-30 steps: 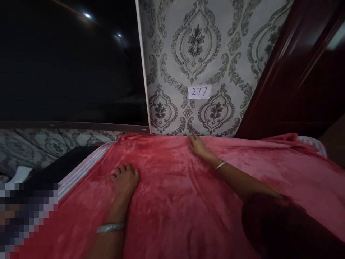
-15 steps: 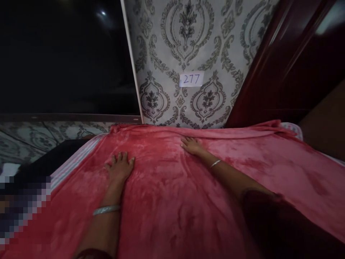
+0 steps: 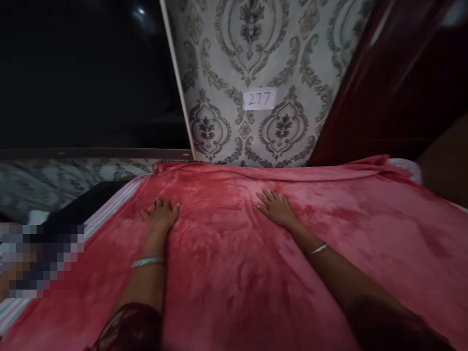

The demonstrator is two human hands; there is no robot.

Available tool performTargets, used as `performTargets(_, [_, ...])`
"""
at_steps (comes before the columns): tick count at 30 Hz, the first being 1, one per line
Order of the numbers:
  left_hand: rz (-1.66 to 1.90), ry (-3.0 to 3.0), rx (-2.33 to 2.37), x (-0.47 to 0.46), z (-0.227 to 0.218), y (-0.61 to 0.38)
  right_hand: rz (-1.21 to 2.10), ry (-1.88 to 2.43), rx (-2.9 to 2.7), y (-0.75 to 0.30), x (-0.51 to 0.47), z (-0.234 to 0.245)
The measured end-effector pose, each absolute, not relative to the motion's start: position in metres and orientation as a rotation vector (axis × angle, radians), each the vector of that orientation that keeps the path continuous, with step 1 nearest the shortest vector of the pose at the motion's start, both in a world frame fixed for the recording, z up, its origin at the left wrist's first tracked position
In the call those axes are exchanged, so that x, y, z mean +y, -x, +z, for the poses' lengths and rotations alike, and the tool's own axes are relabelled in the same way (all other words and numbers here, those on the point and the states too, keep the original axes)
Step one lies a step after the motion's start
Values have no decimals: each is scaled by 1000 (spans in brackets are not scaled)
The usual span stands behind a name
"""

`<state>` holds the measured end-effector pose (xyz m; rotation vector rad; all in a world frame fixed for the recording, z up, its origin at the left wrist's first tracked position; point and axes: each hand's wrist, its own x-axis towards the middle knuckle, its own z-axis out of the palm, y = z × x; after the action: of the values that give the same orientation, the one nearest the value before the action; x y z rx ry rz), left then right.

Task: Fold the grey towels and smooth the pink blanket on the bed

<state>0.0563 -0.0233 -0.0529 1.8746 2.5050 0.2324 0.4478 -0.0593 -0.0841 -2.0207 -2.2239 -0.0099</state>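
A red plush blanket point(image 3: 219, 253) lies spread before me, with small creases running through its middle and a folded ridge along its far edge. Flat on its left part rests my left hand point(image 3: 161, 214), fingers apart and holding nothing. My right hand point(image 3: 276, 207) also presses flat on the blanket, right of the middle, with its fingers spread. Both wrists wear a bangle. Beneath the blanket's left side shows a striped cloth edge point(image 3: 113, 207).
A large dark TV screen point(image 3: 87, 73) stands at the far left. Patterned wallpaper point(image 3: 248, 63) carries a paper marked 277 point(image 3: 260, 99). At the right is a dark red glossy panel point(image 3: 387, 83). A blurred patch covers something at the left edge.
My right hand has slid right and slightly nearer across the blanket. My left hand stays at nearly the same place on it. The view has tilted slightly down.
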Motion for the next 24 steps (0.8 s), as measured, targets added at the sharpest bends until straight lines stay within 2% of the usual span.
performTargets(8, [201, -1656, 2690, -43, -53, -25, -110, 1976, -2211, -461, -47, -117])
performTargets(15, [260, -1601, 2739, -39, -63, -22, -147, 1943, -2222, -463, -46, -122])
performTargets(24, [27, -1759, 2608, -40, -53, 5, -120, 1930, -2214, -465, -42, -126])
